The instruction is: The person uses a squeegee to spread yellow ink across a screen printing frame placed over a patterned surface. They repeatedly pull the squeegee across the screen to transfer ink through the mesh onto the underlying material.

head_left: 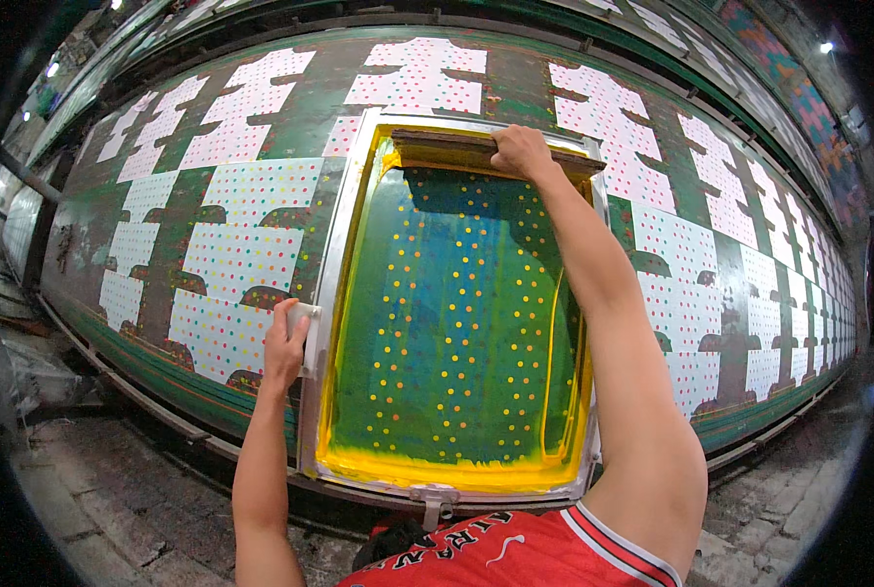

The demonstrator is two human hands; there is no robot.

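A metal-framed printing screen [330, 284] lies on the long table before me. Its green mesh [427, 323] carries rows of small dots, and yellow ink [442, 474] coats the inner edges, thickest at the near end. A thin yellow line runs down the mesh's right side. My right hand [521, 153] is closed over the right part of a long brown squeegee [447, 144] lying across the screen's far end. My left hand [282, 347] is wrapped round a pale handle [307, 311] on the screen's left side. What lies beneath the screen is mostly hidden.
White dotted fabric pieces [246, 249] lie flat on the dark green table [75, 245] left of the screen; more pieces [676, 284] continue to the right. A metal clamp [435, 509] sits at the screen's near edge. Other long tables [691, 59] stand beyond.
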